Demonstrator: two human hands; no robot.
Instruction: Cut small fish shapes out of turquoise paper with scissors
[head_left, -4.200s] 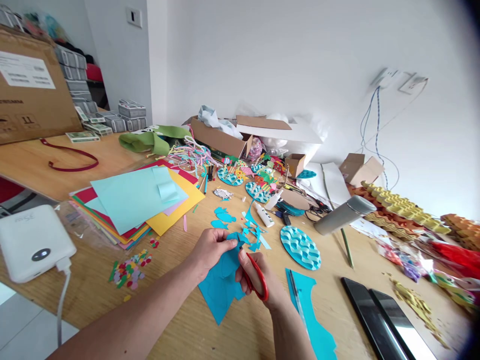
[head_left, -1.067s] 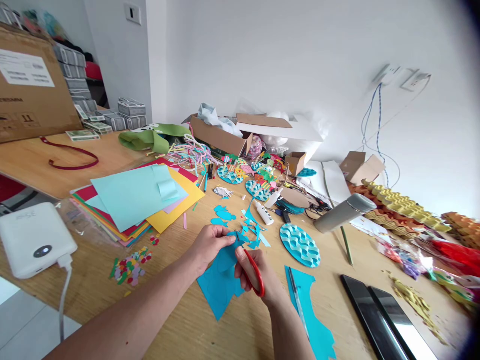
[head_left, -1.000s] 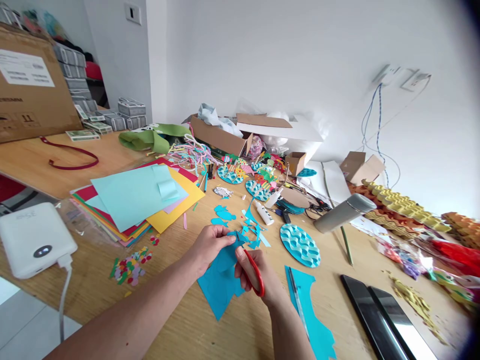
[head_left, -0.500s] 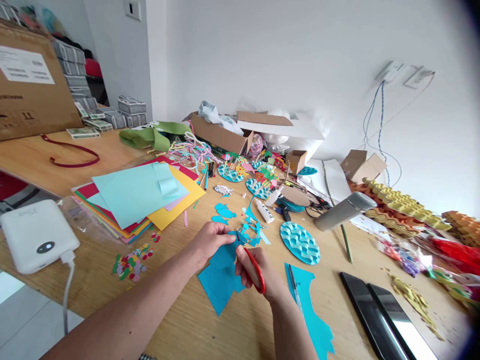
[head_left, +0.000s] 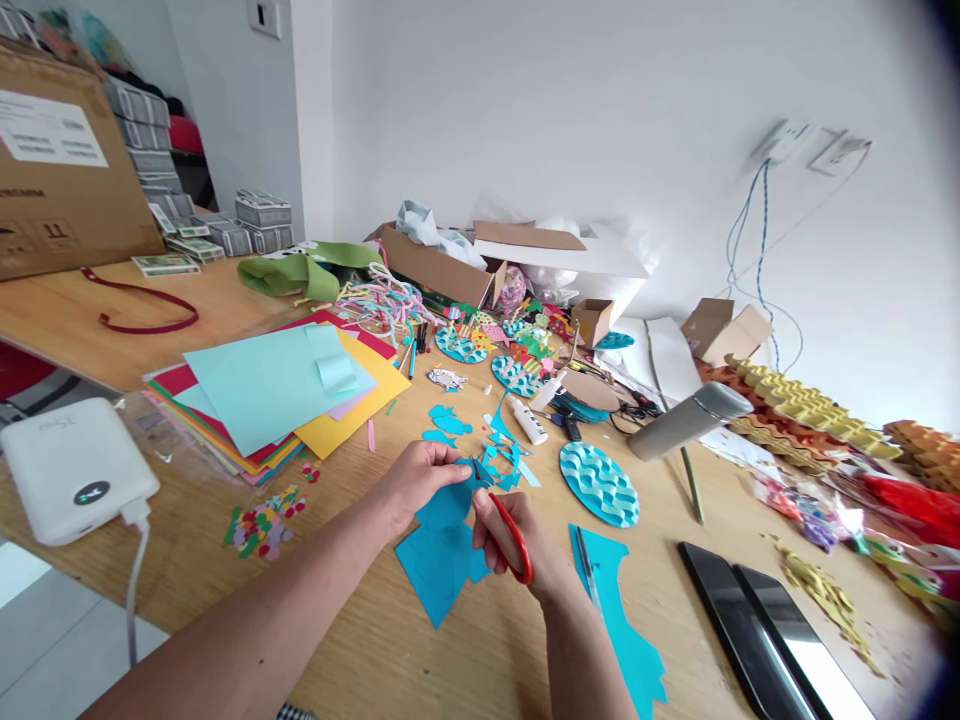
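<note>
My left hand (head_left: 418,480) pinches the top edge of a blue paper sheet (head_left: 439,565) held just above the wooden table (head_left: 465,660). My right hand (head_left: 525,555) is closed round red-handled scissors (head_left: 514,538), whose blades point up into the paper near my left fingers. Small blue offcuts (head_left: 499,455) lie just beyond both hands. A second blue sheet (head_left: 622,620) with a pen on it lies to the right of my right wrist.
A stack of coloured paper (head_left: 277,395) lies at left, a white power bank (head_left: 71,470) at the table's left edge. A wavy blue disc (head_left: 600,485), glue bottle (head_left: 529,421), grey flask (head_left: 688,420), open cardboard boxes (head_left: 442,270) and two dark tablets (head_left: 765,640) surround the hands.
The hands and blue sheet have stayed in nearly the same place; the scissors have worked a little along the paper's top edge. The view shifted slightly.
</note>
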